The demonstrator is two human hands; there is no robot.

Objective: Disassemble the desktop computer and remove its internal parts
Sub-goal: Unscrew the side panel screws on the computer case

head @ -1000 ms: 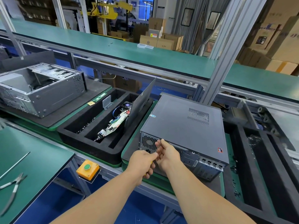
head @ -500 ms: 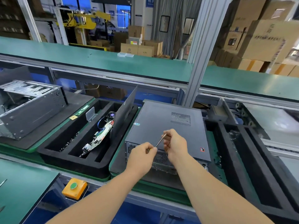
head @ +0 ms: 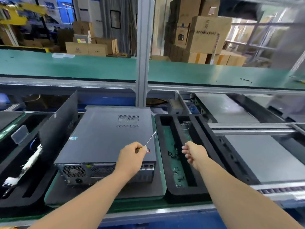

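Both hands have parted since half a second ago, when they met on the screwdriver above the case's rear edge. Now the left hand [head: 132,156] alone grips the screwdriver [head: 149,139], fingers curled round its yellow handle, the thin metal shaft angled up and to the right over the lid. The right hand [head: 193,152] has swung out over the black foam tray [head: 168,194] just right of the computer, its fingers loosely curled; whether they pinch a screw cannot be told from this blurred view. The desktop computer [head: 105,139] lies on its side on a dark mat, lid still on, rear panel with fan grille facing the person. Small dark screws [head: 177,171] lie scattered in the tray's green-floored slot. To the left, a removed side panel [head: 57,126] stands tilted in another foam tray [head: 24,204] that holds a circuit board [head: 30,161]. Behind runs a green conveyor [head: 82,66], with cardboard boxes [head: 208,33] beyond.
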